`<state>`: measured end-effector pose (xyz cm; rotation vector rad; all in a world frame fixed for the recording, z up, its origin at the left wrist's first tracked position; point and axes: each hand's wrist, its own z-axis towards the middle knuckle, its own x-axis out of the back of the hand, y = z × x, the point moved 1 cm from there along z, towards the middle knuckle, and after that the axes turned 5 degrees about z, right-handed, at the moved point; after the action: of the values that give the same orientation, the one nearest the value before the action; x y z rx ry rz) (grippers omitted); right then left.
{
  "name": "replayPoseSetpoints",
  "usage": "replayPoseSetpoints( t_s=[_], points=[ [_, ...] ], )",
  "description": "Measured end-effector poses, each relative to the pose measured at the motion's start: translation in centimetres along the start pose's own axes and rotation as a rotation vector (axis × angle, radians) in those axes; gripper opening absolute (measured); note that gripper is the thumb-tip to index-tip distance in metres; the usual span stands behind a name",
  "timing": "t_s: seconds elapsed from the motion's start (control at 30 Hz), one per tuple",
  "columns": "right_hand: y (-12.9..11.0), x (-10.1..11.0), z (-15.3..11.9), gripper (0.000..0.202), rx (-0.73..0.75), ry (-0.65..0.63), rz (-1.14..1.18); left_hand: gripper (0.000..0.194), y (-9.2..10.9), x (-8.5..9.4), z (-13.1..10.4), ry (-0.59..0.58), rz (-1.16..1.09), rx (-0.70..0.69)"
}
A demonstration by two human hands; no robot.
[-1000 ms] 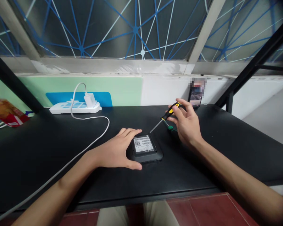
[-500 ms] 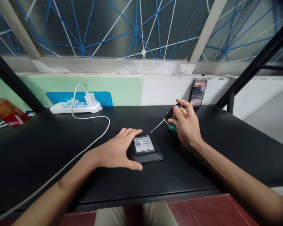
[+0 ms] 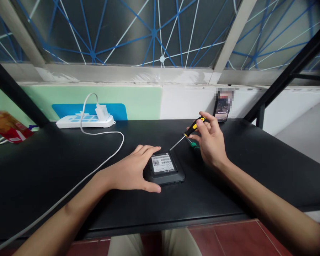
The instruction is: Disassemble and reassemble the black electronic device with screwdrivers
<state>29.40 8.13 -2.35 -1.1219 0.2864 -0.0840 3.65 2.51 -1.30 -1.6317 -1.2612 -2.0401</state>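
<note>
At the left end of the black table (image 3: 138, 213), a red and orange package (image 3: 10, 128) lies near a slanted black post (image 3: 16, 92). Next, before the light green wall panel (image 3: 142, 103), there is a white power strip (image 3: 69, 122). A white charger (image 3: 101, 113) is plugged in it, and the white cable (image 3: 106, 133) curves over the table toward the lower left. Above, the wide window (image 3: 130, 32) carries blue and white lines. In the middle, the left hand (image 3: 130, 170) surrounds the left side of a flat black device (image 3: 163, 163), thumb spread far from the fingers; how firmly it presses, I cannot tell. The device lies on the table, label upward. At its far right corner is the tip of a tilted screwdriver (image 3: 193, 128), whose yellow-black handle is pinched between the fingers and thumb of the right hand (image 3: 212, 142). A green-handled tool (image 3: 194, 145) lies partly hidden by this hand. Behind, a phone (image 3: 222, 110) leans on the white wall (image 3: 185, 103); below, the red floor tiles (image 3: 234, 234) are visible
</note>
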Motion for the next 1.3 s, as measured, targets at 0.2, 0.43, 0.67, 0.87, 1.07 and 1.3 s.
replayPoseSetpoints(
  t_s=[0.2,0.43,0.67,0.87,1.07,1.3],
  points=[
    [0.26,0.28,0.33,0.039,0.042,-0.024,-0.041,0.105,-0.23,-0.15,0.06,0.006,0.008,-0.011],
    [-0.21,0.04,0.17,0.032,-0.064,-0.009,0.051,0.104,-0.10,-0.09,0.06,0.003,0.017,-0.009],
    [0.12,0.22,0.31,0.039,0.017,-0.004,0.027,0.104,-0.24,-0.12,0.04,0.004,0.017,-0.012],
    [-0.11,0.15,0.34,0.035,-0.030,-0.008,0.005,0.103,-0.20,-0.17,0.03,0.006,0.023,-0.014],
    [0.21,-0.04,-0.07,0.059,-0.014,-0.084,-0.030,0.103,0.03,0.00,0.03,0.005,0.023,-0.005],
    [0.40,0.25,-0.01,0.058,0.050,-0.075,-0.083,0.106,-0.48,0.13,0.22,0.019,0.033,0.000]
  ],
)
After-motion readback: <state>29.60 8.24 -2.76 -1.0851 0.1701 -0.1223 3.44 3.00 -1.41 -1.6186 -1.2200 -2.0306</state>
